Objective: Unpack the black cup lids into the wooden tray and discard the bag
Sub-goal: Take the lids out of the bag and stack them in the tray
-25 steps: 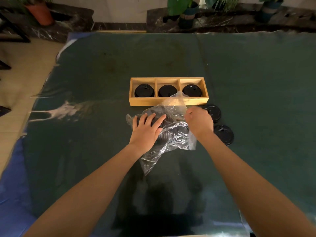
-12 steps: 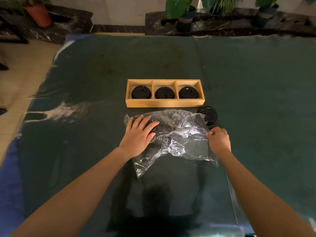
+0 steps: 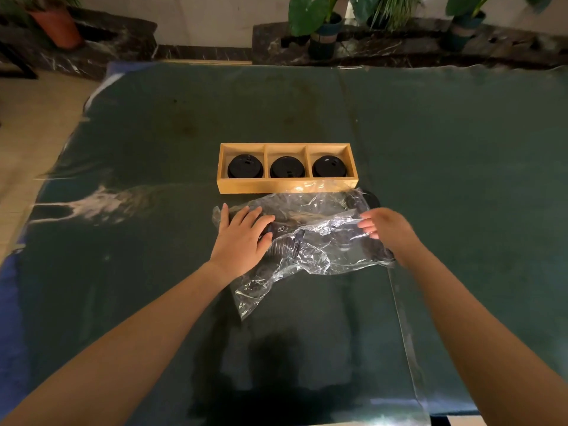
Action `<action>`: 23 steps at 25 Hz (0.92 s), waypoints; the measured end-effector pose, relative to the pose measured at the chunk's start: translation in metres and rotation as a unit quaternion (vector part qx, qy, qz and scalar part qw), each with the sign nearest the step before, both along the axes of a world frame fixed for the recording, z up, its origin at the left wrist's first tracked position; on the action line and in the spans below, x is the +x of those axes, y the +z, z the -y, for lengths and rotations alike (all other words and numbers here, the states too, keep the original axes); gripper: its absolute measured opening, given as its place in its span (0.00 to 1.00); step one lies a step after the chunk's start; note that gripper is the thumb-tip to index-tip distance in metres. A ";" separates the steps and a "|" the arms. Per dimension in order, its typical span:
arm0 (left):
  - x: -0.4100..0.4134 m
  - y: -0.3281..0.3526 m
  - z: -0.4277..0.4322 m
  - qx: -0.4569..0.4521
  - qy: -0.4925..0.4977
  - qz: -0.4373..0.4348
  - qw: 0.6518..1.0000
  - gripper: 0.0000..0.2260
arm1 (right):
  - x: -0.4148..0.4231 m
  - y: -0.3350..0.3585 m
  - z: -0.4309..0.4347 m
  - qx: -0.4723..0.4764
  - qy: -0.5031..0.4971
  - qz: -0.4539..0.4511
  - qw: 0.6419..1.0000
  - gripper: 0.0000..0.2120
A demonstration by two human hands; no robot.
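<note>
A wooden tray (image 3: 285,186) with three compartments sits mid-table, one black lid (image 3: 245,166) in each. In front of it lies a crumpled clear plastic bag (image 3: 310,238) with a stack of black lids (image 3: 281,245) inside. My left hand (image 3: 241,238) presses flat on the bag's left end, over the stack. My right hand (image 3: 387,229) is blurred at the bag's right edge, fingers on the plastic. A loose black lid (image 3: 370,198) shows partly behind the bag, near the tray's right corner.
The table is covered with a dark green cloth (image 3: 430,149) under a clear film. Potted plants (image 3: 319,29) stand on a dark ledge beyond the far edge. Tiled floor lies to the left.
My right hand swung from the bag's top out to the right, spreading the plastic, then came back up to the bag's right edge. The bag lies flatter and covers the nearer loose lid.
</note>
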State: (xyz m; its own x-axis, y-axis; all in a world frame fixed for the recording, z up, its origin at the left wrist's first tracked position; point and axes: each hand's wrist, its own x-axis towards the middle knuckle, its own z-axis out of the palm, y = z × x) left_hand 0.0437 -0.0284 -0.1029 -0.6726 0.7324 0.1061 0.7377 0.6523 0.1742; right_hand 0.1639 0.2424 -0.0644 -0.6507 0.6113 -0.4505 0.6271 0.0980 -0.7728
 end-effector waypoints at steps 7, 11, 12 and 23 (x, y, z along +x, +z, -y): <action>-0.010 0.003 -0.003 0.010 -0.024 0.015 1.000 0.15 | -0.006 0.018 0.014 -0.271 0.202 0.045 0.940 0.13; -0.010 -0.004 -0.006 0.039 -0.065 0.013 0.997 0.13 | -0.015 0.004 0.027 -0.006 0.337 0.064 0.939 0.16; -0.012 -0.004 -0.005 0.042 -0.068 0.020 0.997 0.13 | -0.016 -0.001 0.030 0.055 0.331 0.022 0.942 0.19; -0.017 -0.006 -0.002 0.032 -0.098 0.054 0.993 0.17 | -0.062 -0.020 0.071 0.170 0.528 -0.002 0.832 0.47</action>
State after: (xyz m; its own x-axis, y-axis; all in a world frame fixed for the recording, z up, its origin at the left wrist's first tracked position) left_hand 0.0263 -0.0262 -0.1090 -0.5275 0.8446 0.0919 0.8241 0.4825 0.2967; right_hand 0.1021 0.1714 -0.0845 -0.9069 -0.2106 -0.3648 0.0501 0.8059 -0.5899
